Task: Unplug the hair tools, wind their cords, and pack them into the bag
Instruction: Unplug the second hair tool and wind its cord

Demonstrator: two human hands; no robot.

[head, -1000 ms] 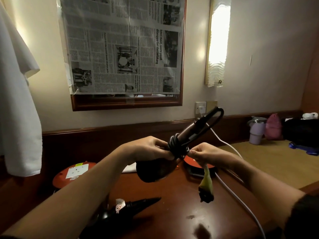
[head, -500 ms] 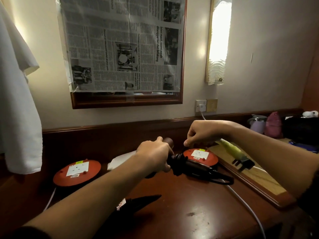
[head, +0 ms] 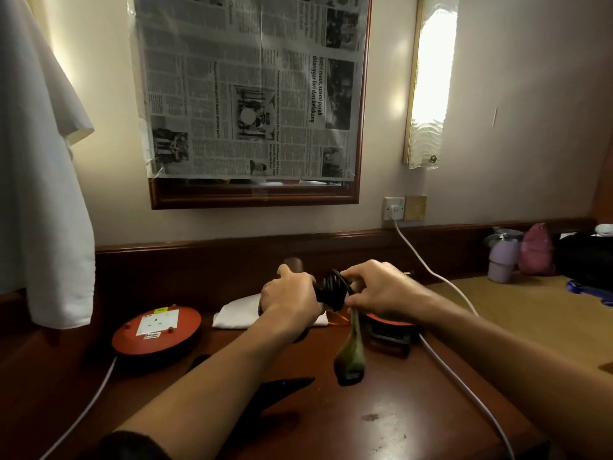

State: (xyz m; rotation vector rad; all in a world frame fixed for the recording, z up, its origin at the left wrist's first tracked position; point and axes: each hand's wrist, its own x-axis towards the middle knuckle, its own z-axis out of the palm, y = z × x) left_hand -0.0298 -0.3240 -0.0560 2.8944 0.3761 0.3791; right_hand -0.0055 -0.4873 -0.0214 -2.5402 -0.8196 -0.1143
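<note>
My left hand [head: 290, 298] grips a dark hair tool, whose rounded end [head: 292, 263] pokes up behind my knuckles. Its black cord [head: 335, 287] is coiled in several turns around the handle between my two hands. My right hand [head: 378, 292] pinches the cord's end at the coil, and the plug [head: 351, 360], with a yellow-green sleeve, hangs down below it above the desk. A second black hair tool [head: 285, 388] lies on the wooden desk [head: 381, 423] under my left forearm. No bag can be clearly made out.
A red round extension reel [head: 156, 330] sits at the left, another [head: 388, 323] partly hidden behind my right hand. A white cable [head: 431, 273] runs from the wall socket [head: 393, 208] across the desk. A folded white cloth [head: 238, 313], a cup [head: 501, 258] and a pink item [head: 536, 250] lie further back.
My right hand came back down from a raised position to the coil, bringing the plug from out at the right to hang below. The tool stayed level in my left hand.
</note>
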